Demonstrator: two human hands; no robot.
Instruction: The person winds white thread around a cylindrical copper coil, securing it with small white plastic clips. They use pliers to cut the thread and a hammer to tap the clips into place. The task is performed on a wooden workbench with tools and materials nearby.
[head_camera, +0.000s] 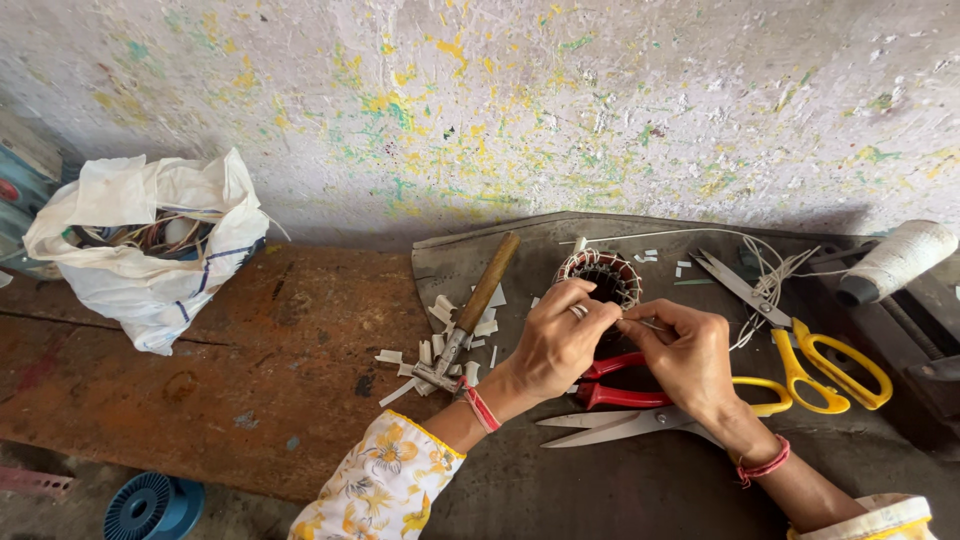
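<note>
Left to right: hammer (478, 310) lies idle on the worktop (300, 340). My left hand (556, 340) steadies the wound stator (600, 275), grip pinched at its rim; right hand (688, 355) pinches a thin wire (648, 324) beside it. Best to keep the wire taut and feed slowly.

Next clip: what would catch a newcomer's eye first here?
Both hands meet mid-frame: the left hand and right hand pinch at a round wound coil on the dark mat. Yellow-handled scissors lie to the right, a wooden-handled hammer to the left, and a white bag sits far left.
</note>
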